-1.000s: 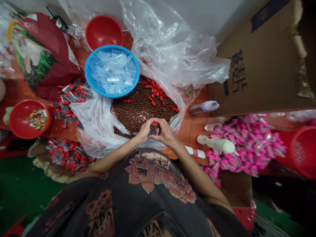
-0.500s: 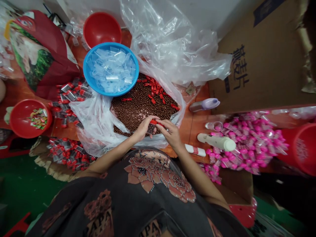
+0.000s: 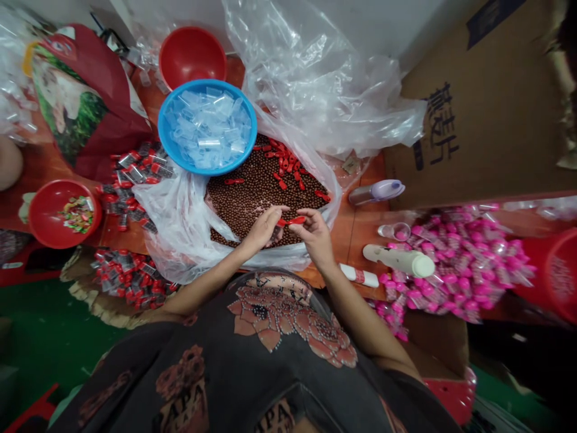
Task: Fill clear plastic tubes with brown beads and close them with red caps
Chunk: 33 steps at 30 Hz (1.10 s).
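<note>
My left hand (image 3: 265, 230) is closed around a small container, mostly hidden by the fingers; a bit of red shows at its top. Between the thumb and fingers of my right hand (image 3: 318, 239) is the end of a red plastic cap (image 3: 295, 221), which reaches across to the left fingertips. Whether the cap is joined to the container I cannot tell. Both hands are over a heap of small brown balls (image 3: 243, 201) in a spread plastic bag (image 3: 166, 225). Several loose red caps (image 3: 288, 161) lie on the balls beyond my hands.
A blue basin (image 3: 162, 129) of clear plastic tubes stands at the heap's far left. Filled red-capped containers (image 3: 130, 276) lie left, near a red bowl (image 3: 40, 225). Pink-capped containers (image 3: 460, 264), a pale bottle (image 3: 401, 260) and a large cardboard box (image 3: 491, 126) are right.
The dark container body seen below the red cap has gone out of sight behind my left fingers. My right hand has shifted slightly right. The whole view has shifted a little.
</note>
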Motion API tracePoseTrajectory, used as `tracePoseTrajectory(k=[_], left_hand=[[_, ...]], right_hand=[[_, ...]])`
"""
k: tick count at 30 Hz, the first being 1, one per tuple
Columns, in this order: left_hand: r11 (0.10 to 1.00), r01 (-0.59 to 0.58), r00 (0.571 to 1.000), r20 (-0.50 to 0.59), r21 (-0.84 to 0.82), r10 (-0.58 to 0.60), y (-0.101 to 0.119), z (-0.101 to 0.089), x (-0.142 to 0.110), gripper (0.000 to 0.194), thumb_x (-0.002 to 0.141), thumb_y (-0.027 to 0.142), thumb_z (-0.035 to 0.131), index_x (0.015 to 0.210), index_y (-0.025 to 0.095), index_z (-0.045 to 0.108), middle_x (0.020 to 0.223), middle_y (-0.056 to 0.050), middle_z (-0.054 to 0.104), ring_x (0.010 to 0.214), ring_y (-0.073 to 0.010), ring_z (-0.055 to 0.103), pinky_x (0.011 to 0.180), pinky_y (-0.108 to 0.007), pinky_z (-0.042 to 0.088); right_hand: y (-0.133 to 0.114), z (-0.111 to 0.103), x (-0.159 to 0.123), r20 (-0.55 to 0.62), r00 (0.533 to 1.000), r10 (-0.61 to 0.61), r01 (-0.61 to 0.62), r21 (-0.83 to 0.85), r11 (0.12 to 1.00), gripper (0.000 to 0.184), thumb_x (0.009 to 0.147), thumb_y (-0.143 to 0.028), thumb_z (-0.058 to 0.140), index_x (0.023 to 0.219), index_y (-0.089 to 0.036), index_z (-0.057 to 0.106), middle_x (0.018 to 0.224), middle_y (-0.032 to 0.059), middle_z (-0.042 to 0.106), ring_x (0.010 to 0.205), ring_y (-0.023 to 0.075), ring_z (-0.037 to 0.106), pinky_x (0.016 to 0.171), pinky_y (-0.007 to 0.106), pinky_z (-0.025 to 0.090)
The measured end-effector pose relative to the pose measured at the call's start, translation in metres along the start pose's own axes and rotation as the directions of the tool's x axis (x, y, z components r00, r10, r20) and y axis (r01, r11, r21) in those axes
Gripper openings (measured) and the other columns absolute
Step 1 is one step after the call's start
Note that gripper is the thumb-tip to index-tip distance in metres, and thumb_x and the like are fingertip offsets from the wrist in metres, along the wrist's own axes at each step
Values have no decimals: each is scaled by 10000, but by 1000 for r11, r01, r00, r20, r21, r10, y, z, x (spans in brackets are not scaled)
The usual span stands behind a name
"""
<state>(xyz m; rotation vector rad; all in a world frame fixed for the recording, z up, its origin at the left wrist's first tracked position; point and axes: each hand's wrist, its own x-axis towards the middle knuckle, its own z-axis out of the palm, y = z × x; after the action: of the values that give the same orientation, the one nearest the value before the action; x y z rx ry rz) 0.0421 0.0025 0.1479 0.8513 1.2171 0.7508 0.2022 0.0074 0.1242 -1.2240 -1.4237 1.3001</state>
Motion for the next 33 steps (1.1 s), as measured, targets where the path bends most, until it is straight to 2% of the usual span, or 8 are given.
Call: tracePoseTrajectory(k=[3,6,11,13,18,27,30,33], left_hand=[[998,3,1000,20,64,-4,-5,-2,2,629,942,615,258,1369,204,470,615,1,556,473,-111,512,355,-167,338],[999,8,1000,-8,40,-7,-13,-3,6,732,932,663,156,1399,189,460,793,-68,644,627,-160,610,465,-236,460],[994,-89,995,-45,66,92,-26,-7,14,491,942,509,387,1211,177,629,1173,-86,650,1070,-218,602,850,-302,516],[998,-66,996,-53,-14,65,-29,-8,16,425,924,453,430,1196,198,635,1198,-59,643,1006,-190,619,823,-287,519],[948,121,985,-80,-295,-150,-29,-10,15,464,916,475,423,1230,186,605,976,-51,688,677,-135,612,615,-257,510],[862,195,929,-192,-468,-315,-44,-32,12,292,876,383,478,881,139,637,604,-4,592,501,-107,535,502,-217,450],[832,258,893,-208,-491,-399,-54,-53,14,293,878,400,454,797,144,573,568,-4,565,476,-113,531,502,-233,463],[917,147,876,-381,-371,-295,-52,-105,19,334,902,473,406,903,167,539,638,0,578,512,-116,553,539,-245,484]], right_hand=[[-3,2,3,-25,999,-30,28,-78,997,233,860,-423,641,1011,-246,651,866,2,653,796,155,619,758,321,516],[-7,2,3,126,975,-183,214,-310,926,309,858,-486,626,1037,-234,635,979,45,665,917,200,616,844,380,503],[-5,3,1,365,890,-275,438,-512,739,682,784,-605,650,1286,-184,463,1170,147,590,1081,302,546,926,487,467],[-3,5,1,406,882,-238,446,-558,700,721,811,-586,627,1353,-169,400,1218,169,555,1113,323,517,948,506,451],[-1,14,6,458,872,-173,444,-592,673,720,847,-463,622,1422,-135,340,1250,189,531,1130,345,496,969,534,434],[25,49,21,549,823,-147,489,-553,675,630,788,-444,669,1300,-126,487,1117,177,616,1052,327,573,916,496,486],[36,68,26,600,795,-89,471,-517,715,755,787,-439,689,1385,-72,409,1197,220,607,1116,336,574,955,496,473],[49,92,36,647,763,-14,423,-483,766,961,789,-487,694,1503,-67,209,1407,264,471,1297,349,476,1046,504,417]])
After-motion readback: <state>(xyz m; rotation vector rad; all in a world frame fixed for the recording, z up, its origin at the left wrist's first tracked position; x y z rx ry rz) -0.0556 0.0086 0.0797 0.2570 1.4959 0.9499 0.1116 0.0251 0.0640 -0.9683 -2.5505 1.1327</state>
